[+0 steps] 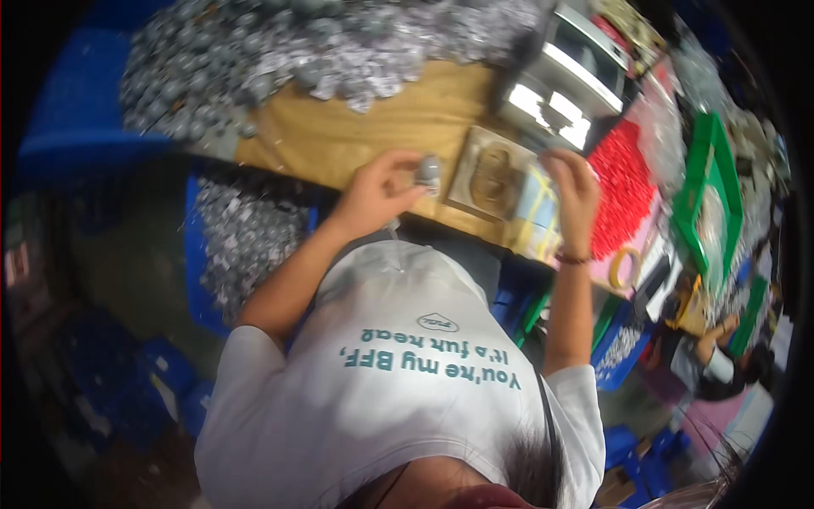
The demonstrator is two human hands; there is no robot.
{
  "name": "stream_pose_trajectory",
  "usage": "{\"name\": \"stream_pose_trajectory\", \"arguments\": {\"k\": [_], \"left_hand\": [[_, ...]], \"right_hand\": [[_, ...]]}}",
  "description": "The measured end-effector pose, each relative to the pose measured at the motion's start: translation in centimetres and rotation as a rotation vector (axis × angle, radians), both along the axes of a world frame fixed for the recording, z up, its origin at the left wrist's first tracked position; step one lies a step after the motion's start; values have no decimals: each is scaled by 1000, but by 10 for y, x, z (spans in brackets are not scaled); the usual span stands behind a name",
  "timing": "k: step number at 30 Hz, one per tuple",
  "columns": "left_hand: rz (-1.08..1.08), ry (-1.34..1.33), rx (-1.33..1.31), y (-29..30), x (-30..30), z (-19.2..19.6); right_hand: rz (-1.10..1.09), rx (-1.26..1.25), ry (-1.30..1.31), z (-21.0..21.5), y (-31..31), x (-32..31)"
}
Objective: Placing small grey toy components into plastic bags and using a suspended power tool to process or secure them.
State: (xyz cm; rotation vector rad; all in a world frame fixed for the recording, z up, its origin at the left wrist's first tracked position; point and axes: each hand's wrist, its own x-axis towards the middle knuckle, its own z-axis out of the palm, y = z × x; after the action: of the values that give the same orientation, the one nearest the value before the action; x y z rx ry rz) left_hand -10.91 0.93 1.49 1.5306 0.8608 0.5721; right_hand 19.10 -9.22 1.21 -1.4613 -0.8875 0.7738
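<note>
My left hand [378,193] is closed in a pinch around a small grey rounded piece with a pale lower part [428,172], held above the front edge of the brown-covered table [356,136]. To its right lies a square tan block with a dark rounded recess [490,176]. Beyond that, my right hand [577,195] hovers by a pale blue and white pad with yellow strips [536,216]. Its fingers are bent and somewhat apart, slightly blurred, and I see nothing held between them.
Grey rounded pieces [186,68] and whitish ones [365,64] are heaped at the back. A blue bin [197,254] of similar pieces stands at left. Right are a white machine [585,55], red pieces [623,182], a tape roll [625,268] and a green tray [705,140]. Another person [716,365] is far right.
</note>
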Motion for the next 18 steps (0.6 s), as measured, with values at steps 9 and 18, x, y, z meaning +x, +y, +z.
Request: {"name": "stream_pose_trajectory", "arguments": {"k": [9,18], "left_hand": [[973,70,-344,20,-251,-66],[1179,-423,-976,68,-236,-138]], "right_hand": [[-386,-18,16,-56,-61,125],[-277,-236,-723,-82,-68,132]]}}
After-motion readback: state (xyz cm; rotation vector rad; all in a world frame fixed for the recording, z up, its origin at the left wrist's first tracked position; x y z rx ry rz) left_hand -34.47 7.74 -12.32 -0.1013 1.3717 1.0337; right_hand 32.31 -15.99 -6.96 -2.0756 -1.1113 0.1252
